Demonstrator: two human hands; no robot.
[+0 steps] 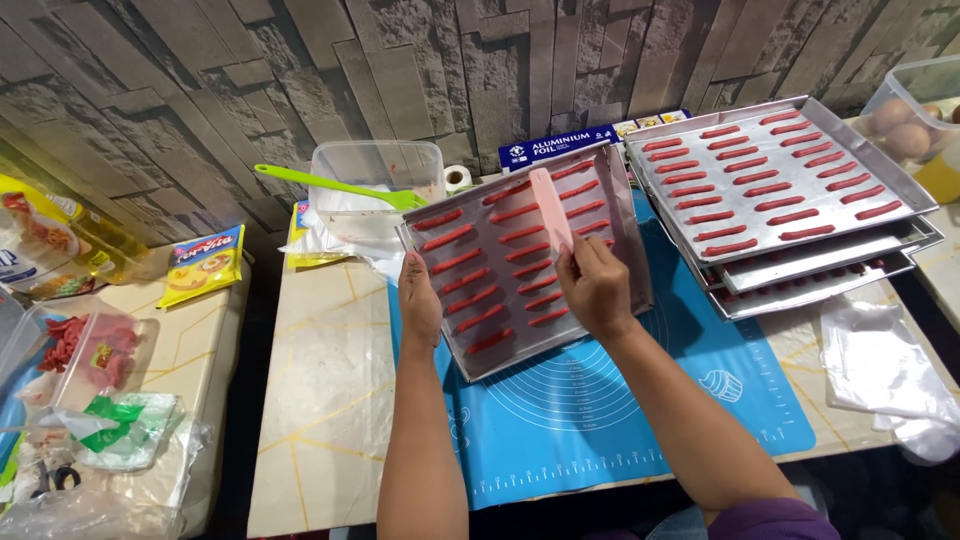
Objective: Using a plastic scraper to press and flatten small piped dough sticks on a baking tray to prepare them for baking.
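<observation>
A metal baking tray [622, 232] lies tilted on a blue silicone mat [620, 400], carrying rows of thin red dough strips [478, 290]. My left hand [420, 300] grips the tray's left edge. My right hand [595, 285] holds a flat pink scraper [551, 208] whose blade rests across the strips in the tray's middle.
A stack of metal trays [915, 195] with more red strips sits at right. Behind are a clear tub [378, 160] with a green spatula [330, 185], a foil box [555, 147], and a tub of eggs [915, 110]. Packets and plastic bags [110, 440] crowd the left table.
</observation>
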